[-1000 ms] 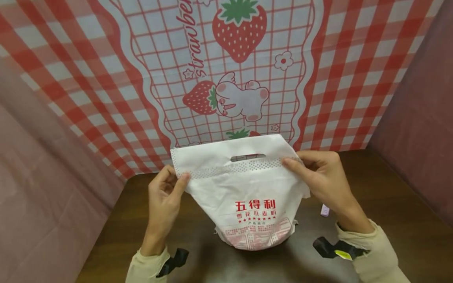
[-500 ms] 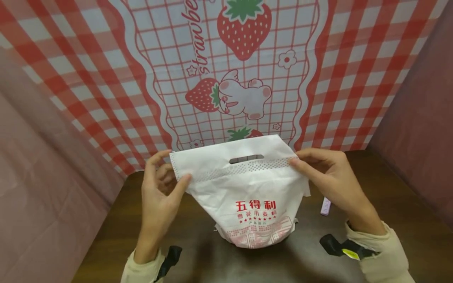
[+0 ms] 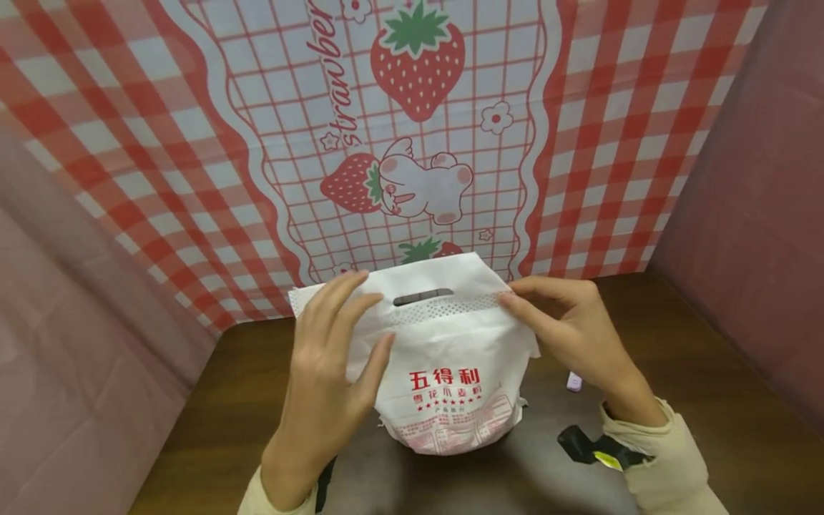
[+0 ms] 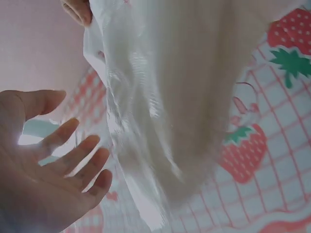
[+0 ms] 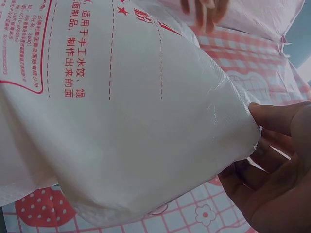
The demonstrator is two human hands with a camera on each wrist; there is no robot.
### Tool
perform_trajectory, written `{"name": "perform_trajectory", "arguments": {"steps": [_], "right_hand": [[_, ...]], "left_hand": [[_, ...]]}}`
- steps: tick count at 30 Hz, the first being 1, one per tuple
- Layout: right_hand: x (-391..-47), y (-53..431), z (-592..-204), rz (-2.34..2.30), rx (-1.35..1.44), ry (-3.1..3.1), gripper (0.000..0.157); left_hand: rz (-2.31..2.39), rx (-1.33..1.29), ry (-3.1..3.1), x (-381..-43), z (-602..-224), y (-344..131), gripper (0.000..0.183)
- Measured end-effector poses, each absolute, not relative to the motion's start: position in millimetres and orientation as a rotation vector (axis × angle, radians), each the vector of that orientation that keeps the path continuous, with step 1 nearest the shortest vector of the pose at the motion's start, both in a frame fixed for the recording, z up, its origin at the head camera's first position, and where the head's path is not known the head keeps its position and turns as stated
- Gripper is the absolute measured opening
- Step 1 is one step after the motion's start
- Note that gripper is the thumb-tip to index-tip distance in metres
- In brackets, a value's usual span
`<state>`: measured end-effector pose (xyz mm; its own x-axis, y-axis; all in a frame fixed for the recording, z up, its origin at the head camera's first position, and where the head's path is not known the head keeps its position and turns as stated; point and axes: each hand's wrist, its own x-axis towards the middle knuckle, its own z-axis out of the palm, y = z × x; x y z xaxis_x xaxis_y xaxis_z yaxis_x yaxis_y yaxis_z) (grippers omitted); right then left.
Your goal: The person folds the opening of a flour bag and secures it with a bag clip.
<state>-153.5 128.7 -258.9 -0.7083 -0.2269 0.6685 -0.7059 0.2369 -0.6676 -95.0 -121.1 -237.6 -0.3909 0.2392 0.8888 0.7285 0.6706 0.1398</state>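
Note:
A white flour bag [image 3: 444, 343] with red print and a slot handle near its top stands upright on the table in the head view. My right hand [image 3: 573, 329] pinches its upper right edge between thumb and fingers; the right wrist view shows that hand [image 5: 277, 165] at the bag's corner, beside the printed white side [image 5: 160, 131]. In front of the bag's upper left part is my left hand [image 3: 328, 379], fingers spread and gripping nothing. The left wrist view shows this hand [image 4: 58, 155] apart from the bag's side [image 4: 150, 97].
A small light-purple object [image 3: 574, 381] lies on the dark wooden table [image 3: 212, 408], right of the bag. Behind hangs a red-checked cloth [image 3: 618, 143] with strawberry prints. Pink curtains [image 3: 71, 322] flank both sides.
My left hand has let go of the bag's upper left edge and moved right, across the bag's front. My right hand keeps its pinch on the right edge.

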Motion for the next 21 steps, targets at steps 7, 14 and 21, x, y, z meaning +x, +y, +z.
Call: {"name": "perform_trajectory", "arguments": {"steps": [7, 14, 21], "right_hand": [[-149.2, 124.6, -254.2, 1.429, 0.864, -2.078, 0.013], [-153.6, 125.6, -257.3, 1.399, 0.932, -2.068, 0.015], [-166.5, 136.3, -273.9, 1.28, 0.955, -2.185, 0.021]], "left_hand": [[-0.514, -0.91, -2.063, -124.4, -225.4, -97.3, 0.038], [-0.333, -0.946, -2.187, -149.3, -220.4, -80.9, 0.041], [-0.311, -0.946, -2.186, -154.9, -221.3, -77.0, 0.024]]}}
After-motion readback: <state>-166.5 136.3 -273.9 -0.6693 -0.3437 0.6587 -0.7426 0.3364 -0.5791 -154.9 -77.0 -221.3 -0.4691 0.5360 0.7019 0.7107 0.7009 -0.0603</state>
